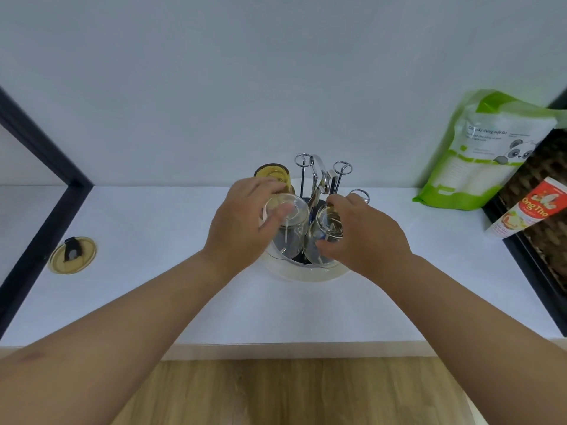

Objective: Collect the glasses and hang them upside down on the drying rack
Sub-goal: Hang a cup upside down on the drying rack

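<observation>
Head view, read from left to right. A round yellow lid (72, 254) lies on the white counter (153, 228), well apart from the work. At centre stands the drying rack (310, 265), a round pale base with chrome prongs rising from it.

The left hand (242, 222) grips a clear glass (287, 223) from above and beside, fingers and thumb curled round its upturned bottom; the glass is inverted and sits over a prong, low on the rack. Just behind this hand an amber glass (274, 176) already hangs upside down. The right hand (362, 237) holds a second clear glass (326, 234), also inverted, fingertips pinching its base, just beside the first glass. Three looped prongs (342, 168) behind and to the right appear unoccupied. Further right, a green-and-white pouch (487, 151) leans on the wall and a red-labelled tube (530, 210) rests against the dark shelf edge.

Assessment: both glasses look to be at the seating stage. Each should be lowered straight down its prong until it settles, kept from knocking against its neighbour. Release is best made one hand at a time, after confirming that neither glass tips.
</observation>
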{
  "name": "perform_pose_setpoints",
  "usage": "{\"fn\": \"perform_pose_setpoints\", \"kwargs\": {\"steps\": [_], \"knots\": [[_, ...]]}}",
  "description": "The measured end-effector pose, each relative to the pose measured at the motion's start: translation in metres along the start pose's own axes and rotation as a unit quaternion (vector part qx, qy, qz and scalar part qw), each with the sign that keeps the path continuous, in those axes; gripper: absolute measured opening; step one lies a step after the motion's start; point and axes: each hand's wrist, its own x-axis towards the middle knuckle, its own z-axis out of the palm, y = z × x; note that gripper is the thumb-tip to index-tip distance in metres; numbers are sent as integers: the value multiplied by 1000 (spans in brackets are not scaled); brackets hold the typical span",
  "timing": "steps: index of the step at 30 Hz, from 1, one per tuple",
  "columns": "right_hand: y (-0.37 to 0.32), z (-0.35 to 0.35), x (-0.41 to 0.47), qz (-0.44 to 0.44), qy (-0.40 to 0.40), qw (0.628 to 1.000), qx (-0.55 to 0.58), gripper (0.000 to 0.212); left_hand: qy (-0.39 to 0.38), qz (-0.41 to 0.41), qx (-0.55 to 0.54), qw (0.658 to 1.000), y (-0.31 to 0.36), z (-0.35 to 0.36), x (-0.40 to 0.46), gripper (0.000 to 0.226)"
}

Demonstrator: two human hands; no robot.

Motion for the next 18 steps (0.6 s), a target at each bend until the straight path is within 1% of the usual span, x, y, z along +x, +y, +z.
{"fn": "perform_pose_setpoints", "kwargs": {"steps": [2, 4, 8, 10, 14, 18], "knots": [[1, -1, 0, -2, -2, 1000, -6, 64, 16, -15, -1, 1000, -5, -4, 9, 34], [3, -3, 0, -4, -6, 1000, -15, 64, 4, -37, 5, 999, -13, -7, 21, 35], [10, -10, 0, -12, -16, 999, -48, 62, -88, -90, -1, 992, -25, -8, 38, 45], [15, -12, 1, -12, -19, 998, -59, 61, -122, -104, -10, 987, -28, -7, 39, 49], [24, -14, 4, -3, -24, 998, -63, 67, -138, -93, -70, 984, -31, -5, 33, 46], [31, -14, 6, 7, -23, 999, -49, 74, -133, -87, -88, 983, -31, 0, 22, 44]]}}
